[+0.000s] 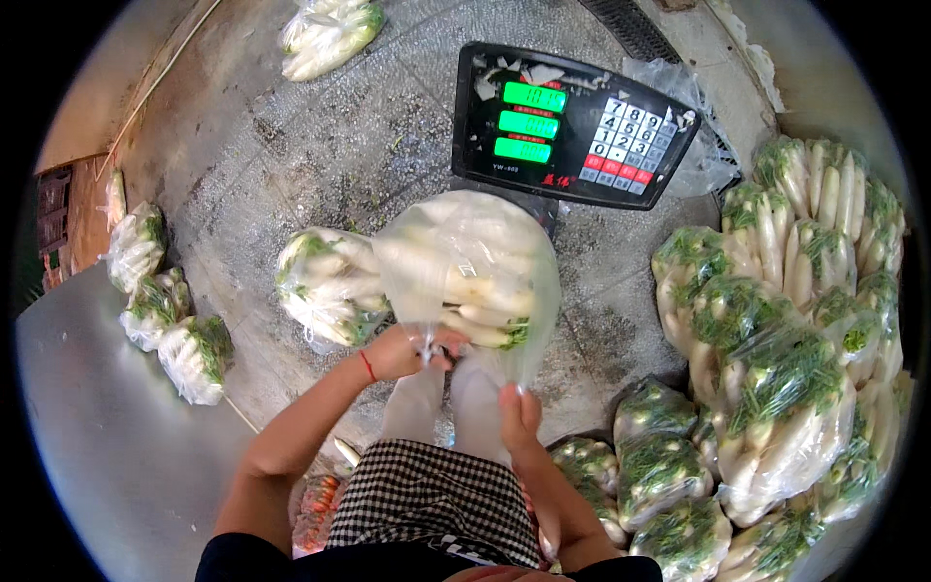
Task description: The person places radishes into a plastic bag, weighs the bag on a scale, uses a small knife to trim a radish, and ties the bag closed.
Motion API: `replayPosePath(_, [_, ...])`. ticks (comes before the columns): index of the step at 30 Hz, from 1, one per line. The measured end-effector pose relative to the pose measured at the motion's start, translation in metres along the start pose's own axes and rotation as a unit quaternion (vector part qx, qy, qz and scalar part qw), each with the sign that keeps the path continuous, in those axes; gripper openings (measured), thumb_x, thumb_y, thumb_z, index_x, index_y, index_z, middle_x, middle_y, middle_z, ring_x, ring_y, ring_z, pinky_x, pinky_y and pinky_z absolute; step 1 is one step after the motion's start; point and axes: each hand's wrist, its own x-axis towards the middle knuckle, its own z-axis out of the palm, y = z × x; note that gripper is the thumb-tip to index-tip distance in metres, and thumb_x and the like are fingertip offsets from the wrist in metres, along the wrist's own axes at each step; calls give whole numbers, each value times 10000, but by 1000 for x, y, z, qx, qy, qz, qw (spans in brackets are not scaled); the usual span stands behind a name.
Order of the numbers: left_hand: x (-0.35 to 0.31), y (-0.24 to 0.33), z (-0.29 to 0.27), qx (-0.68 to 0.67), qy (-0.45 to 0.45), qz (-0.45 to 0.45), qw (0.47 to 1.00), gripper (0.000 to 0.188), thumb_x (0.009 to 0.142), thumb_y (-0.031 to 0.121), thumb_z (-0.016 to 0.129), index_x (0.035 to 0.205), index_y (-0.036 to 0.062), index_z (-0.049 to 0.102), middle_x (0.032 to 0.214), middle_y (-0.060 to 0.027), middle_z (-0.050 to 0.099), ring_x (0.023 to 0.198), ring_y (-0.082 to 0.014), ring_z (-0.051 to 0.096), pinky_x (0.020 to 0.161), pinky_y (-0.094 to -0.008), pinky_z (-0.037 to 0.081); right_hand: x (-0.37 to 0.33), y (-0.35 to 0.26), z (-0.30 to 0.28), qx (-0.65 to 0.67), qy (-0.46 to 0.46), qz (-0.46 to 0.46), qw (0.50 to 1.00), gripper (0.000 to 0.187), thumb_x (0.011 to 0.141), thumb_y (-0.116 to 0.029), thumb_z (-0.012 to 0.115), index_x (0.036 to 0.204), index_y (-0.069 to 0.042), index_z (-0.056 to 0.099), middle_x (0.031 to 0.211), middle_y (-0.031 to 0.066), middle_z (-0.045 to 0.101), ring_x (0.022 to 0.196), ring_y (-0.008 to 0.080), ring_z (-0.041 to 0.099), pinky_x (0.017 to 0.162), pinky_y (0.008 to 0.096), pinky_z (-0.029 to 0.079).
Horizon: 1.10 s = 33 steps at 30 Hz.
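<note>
A large clear plastic bag (468,221) of white radishes (482,294) stands in front of me, just below the weighing scale's display. My left hand (412,351) is closed on the near left edge of the bag, where the plastic bunches at the fingers. Lower and to the right, my right hand (520,415) pinches the near right edge, and the plastic stretches down to it. Some green leaf shows through the bag on its near side. Touching it on the left is another bag of radishes (325,281) with green tops.
The scale's display (572,126) with lit green readouts stands at the far side. Bagged radishes (776,388) pile up on the right. More bags (194,359) line the left beside a smooth grey surface (126,427). One bag (328,39) lies far off on the stone floor (242,126).
</note>
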Motion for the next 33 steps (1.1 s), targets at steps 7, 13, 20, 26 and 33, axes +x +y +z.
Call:
replayPosePath(7, [66,-5,92,52,-28,103,993,253,721,-31,575,970,1,609,991,-191,608,920,-319,591,816,-391,473,70,-65,-1,-343,-251,-325,845,382,896,-210,508,1220,-9,530,830,101,615,777,251,610,958,459,373])
replayPosePath(13, [49,-29,17,-116,26,-27,993,207,853,163,613,1018,38,621,888,-104,634,782,-196,585,763,-309,467,122,-48,-24,-536,-368,-159,743,388,845,-274,563,1172,-64,558,793,86,619,774,264,607,852,430,407])
replayPosePath(20, [164,-21,3,-569,-8,-273,775,219,937,233,512,986,24,561,536,66,291,449,-77,270,430,-222,277,109,9,-33,-359,-291,-278,842,209,771,-244,636,643,-98,559,666,50,543,690,249,520,707,344,406])
replayPosePath(26, [234,-75,-52,-547,152,-384,728,343,924,122,415,1227,-23,481,1007,-96,572,809,-173,589,672,-293,505,88,65,-91,-489,-323,-82,806,109,784,-59,568,698,-101,515,749,36,501,825,180,505,713,338,390])
replayPosePath(33, [145,-117,-20,-337,139,-54,930,312,941,76,434,1224,5,545,1247,-128,558,808,-127,606,825,-292,513,88,76,-98,-28,-216,221,951,239,871,36,483,1023,-38,652,862,54,602,790,133,571,733,292,471])
